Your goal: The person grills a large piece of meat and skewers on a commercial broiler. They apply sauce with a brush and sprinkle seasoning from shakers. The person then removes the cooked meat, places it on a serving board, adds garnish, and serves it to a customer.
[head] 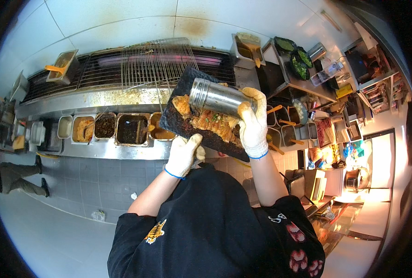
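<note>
My left hand (184, 154), in a white work glove with a blue cuff, grips the near edge of a dark rectangular tray (178, 128). On the tray lie pieces of browned, cooked food (213, 123) with green and pale bits on top. Over the food my right hand (254, 121), gloved alike, holds a metal shaker canister (221, 97) by its base, tilted nearly on its side with its capped end towards the left. The shaker hides part of the tray and the food.
Behind the tray runs a grill (102, 67) with a wire rack (157, 62) on it. Metal containers of sauces (132, 128) line the steel counter on the left. Bowls of greens (299, 66) and tubs with orange-handled tools (289, 133) stand right. Another person (18, 175) is at far left.
</note>
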`<state>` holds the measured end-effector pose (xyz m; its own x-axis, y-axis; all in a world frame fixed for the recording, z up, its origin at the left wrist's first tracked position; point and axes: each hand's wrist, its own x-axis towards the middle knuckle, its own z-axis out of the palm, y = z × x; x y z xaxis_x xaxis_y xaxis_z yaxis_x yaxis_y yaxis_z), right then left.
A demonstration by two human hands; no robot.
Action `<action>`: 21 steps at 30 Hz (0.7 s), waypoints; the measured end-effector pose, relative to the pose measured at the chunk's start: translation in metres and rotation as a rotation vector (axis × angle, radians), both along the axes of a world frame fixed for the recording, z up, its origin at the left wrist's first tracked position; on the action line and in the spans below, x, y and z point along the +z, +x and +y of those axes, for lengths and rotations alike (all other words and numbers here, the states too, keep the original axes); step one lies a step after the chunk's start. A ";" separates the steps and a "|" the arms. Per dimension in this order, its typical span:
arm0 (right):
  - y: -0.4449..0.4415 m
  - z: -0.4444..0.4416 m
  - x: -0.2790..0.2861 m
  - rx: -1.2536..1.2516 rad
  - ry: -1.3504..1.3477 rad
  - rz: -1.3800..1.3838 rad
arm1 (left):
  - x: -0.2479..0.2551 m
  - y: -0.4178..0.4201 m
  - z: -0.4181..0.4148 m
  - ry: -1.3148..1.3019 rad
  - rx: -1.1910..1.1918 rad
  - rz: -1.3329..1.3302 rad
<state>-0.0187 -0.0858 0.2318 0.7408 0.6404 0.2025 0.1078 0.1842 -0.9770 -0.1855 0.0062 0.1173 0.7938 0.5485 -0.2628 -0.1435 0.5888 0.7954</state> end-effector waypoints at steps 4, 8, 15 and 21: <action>0.009 -0.010 -0.005 0.047 0.140 0.059 | 0.002 0.001 -0.002 0.014 0.041 -0.006; 0.014 -0.012 0.004 0.023 0.180 0.196 | -0.003 -0.004 0.001 0.059 0.005 0.034; 0.033 -0.014 0.004 -0.212 0.088 -0.089 | 0.003 -0.006 0.001 0.000 0.016 0.020; 0.055 -0.048 -0.008 -0.221 0.200 0.003 | 0.013 -0.008 0.000 0.017 0.055 0.059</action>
<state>0.0358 -0.1343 0.2238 0.8588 0.4111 0.3057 0.1637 0.3451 -0.9242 -0.1932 0.0066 0.1301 0.7458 0.5956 -0.2984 -0.1278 0.5675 0.8134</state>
